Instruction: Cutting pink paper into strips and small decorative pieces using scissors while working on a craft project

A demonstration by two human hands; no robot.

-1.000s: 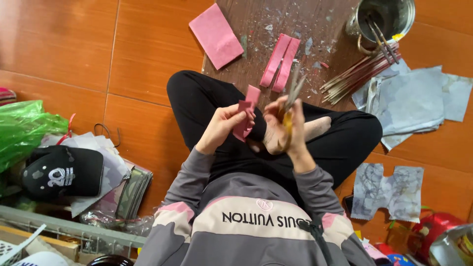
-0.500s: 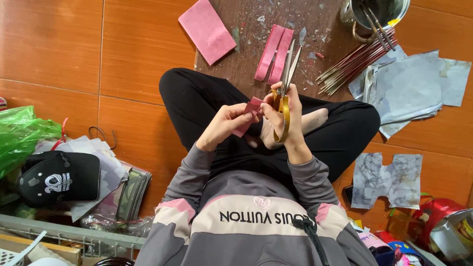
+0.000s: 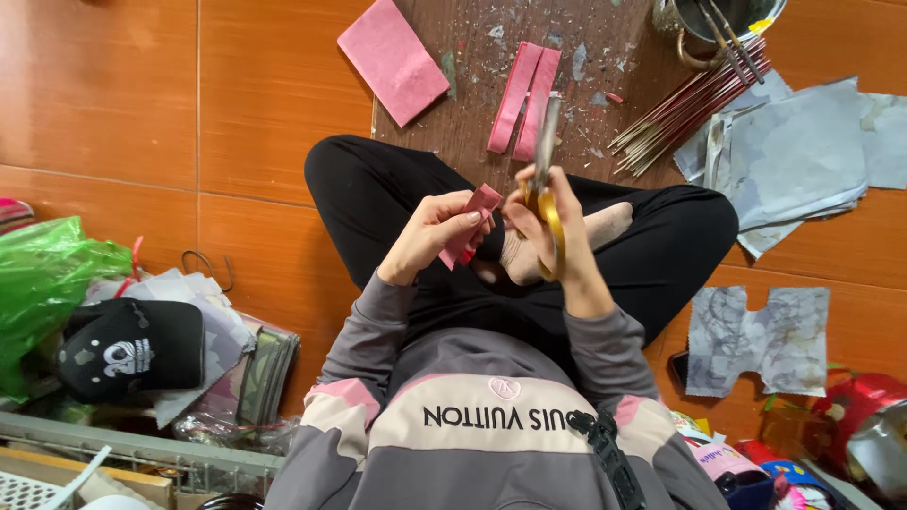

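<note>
Pink paper (image 3: pixel 470 225) was pinched by the left hand (image 3: pixel 430 236); the right hand (image 3: pixel 548 222) gripped yellow scissors (image 3: pixel 545 179), blades together.

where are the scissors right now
In the head view, the yellow-handled scissors are in the right hand, just right of centre above the lap, blades pointing up toward the two pink paper strips, beside the left hand holding a pink paper piece.
</note>
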